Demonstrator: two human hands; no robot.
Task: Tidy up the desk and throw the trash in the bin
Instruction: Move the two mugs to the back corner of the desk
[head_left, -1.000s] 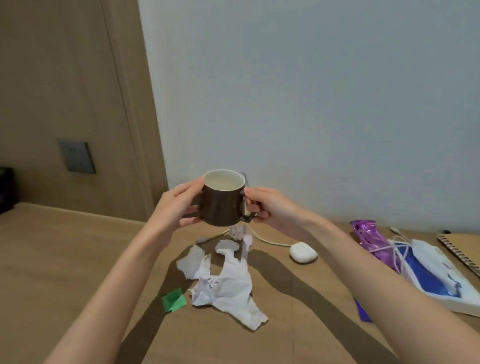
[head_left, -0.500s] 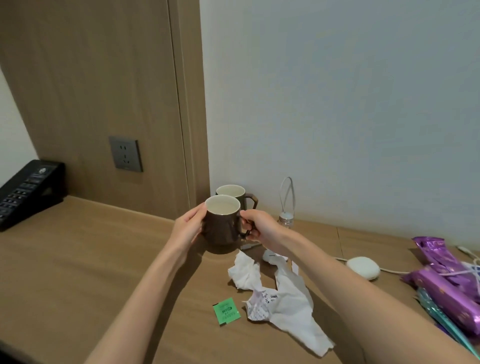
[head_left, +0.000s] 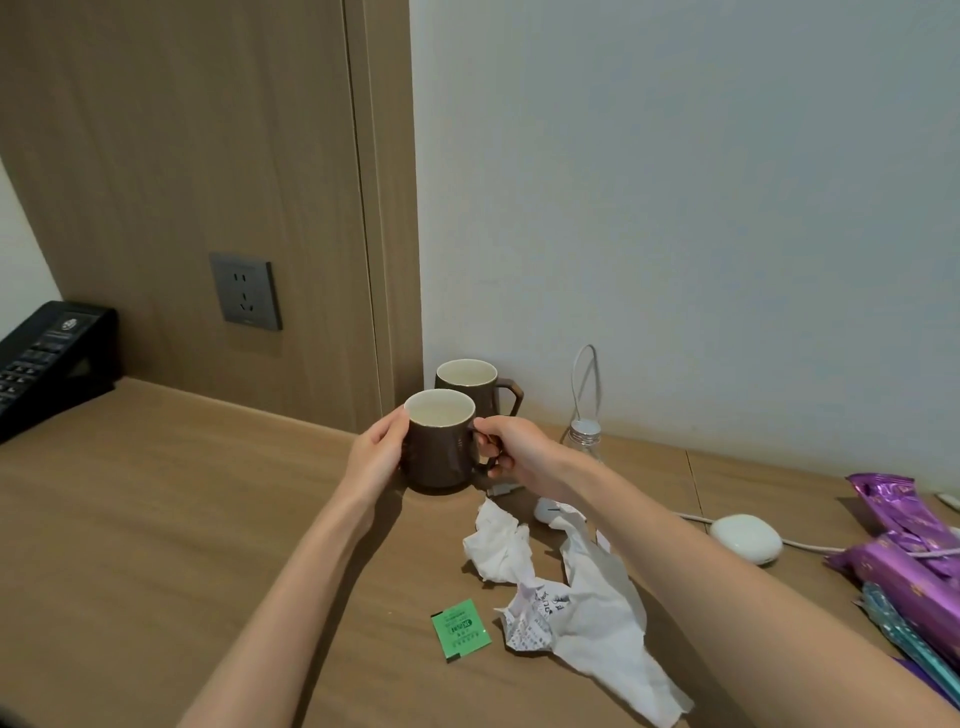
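A brown mug (head_left: 439, 449) with a cream inside stands on the wooden desk (head_left: 156, 519), just in front of a second, matching mug (head_left: 470, 382) by the wall corner. My left hand (head_left: 376, 457) cups the near mug's left side. My right hand (head_left: 511, 454) grips its handle. Below the hands lie crumpled white tissue (head_left: 498, 545), a crumpled printed paper (head_left: 587, 613) and a small green sachet (head_left: 460, 630).
A clear plastic bottle (head_left: 584, 436) with a wire loop stands by the wall behind my right wrist. A white earbud case (head_left: 745, 538) with a cable and purple snack wrappers (head_left: 904, 551) lie at the right. A black telephone (head_left: 47, 358) sits far left; a wall socket (head_left: 247, 291) is above the desk.
Both hands carried the mug from mid-air down and left, and it now rests on the desk in front of the second mug. The view swung left, showing the telephone.
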